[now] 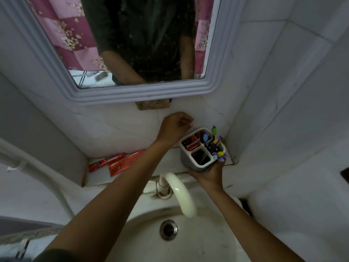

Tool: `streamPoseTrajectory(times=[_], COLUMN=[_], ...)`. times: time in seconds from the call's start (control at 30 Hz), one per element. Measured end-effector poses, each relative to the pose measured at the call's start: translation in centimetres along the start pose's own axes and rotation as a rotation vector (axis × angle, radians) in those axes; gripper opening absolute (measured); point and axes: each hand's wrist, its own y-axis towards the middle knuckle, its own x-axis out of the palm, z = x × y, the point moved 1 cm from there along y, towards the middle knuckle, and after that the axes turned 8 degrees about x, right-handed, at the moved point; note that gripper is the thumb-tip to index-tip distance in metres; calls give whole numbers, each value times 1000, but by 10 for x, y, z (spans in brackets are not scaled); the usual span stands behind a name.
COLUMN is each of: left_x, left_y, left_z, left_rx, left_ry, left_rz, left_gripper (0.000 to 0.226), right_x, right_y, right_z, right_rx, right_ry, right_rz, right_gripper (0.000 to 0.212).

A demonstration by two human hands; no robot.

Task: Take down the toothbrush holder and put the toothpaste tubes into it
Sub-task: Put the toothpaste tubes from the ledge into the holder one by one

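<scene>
The toothbrush holder (200, 154) sits in your right hand (209, 175), which is cupped under its base with the fingers wrapped up the near wall, low over the right end of the ledge (170, 159) in the corner. It already carries a red tube in its back-left compartment and toothbrushes (215, 142) bunched at the right, so the load looks top-heavy on that side; tilt your wrist and the brushes could spill toward the sink (188, 241). Your left hand (174, 127) is curled nearly closed against the wall just left of the holder, and I cannot tell whether it holds anything. The two toothpaste tubes (117, 163) lie on the ledge well to the left, partly under your left forearm, so dragging that arm back could sweep them off. The faucet (181, 193) arches right below the holder; lowering carelessly could knock it.
</scene>
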Motion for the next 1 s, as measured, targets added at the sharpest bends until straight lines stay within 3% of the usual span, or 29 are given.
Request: streamPoseTrajectory(times=[0.13,0.23,0.37,0.47,0.6,0.7,0.77,0.9,1.0], left_x=[-44,-81,-100,-91,-87,-97,-108,-111,-89], left_y=[-42,-85,-153,-182,-186,-177,-162,-117,-78], left_z=[-20,-50,-93,-120,-133,-122,-99,-22,21], left_rx=[-92,-187,-290,-395,-320,-278,-245,-105,44], left_ry=[-28,222,790,908,948,860,718,265,-15], left_rz=[-45,-162,-439,-522,-485,-425,-266,96,183], left_gripper=[18,20,23,37,29,22,22,24,23], right_x=[-3,1,3,3,6,8,7,6,6], right_y=[-3,2,5,5,1,1,1,1,-1], right_z=[0,1,2,2,1,1,1,3,3], right_rx=[-12,-39,-35,-54,-73,-48,-48,-46,-41], right_ry=[-69,51,32,-4,-11,3,9,7,-10], right_rz=[-57,-15,-22,-16,-39,-31,-36,-33,-11], right_gripper=[98,123,128,124,122,124,124,123,124])
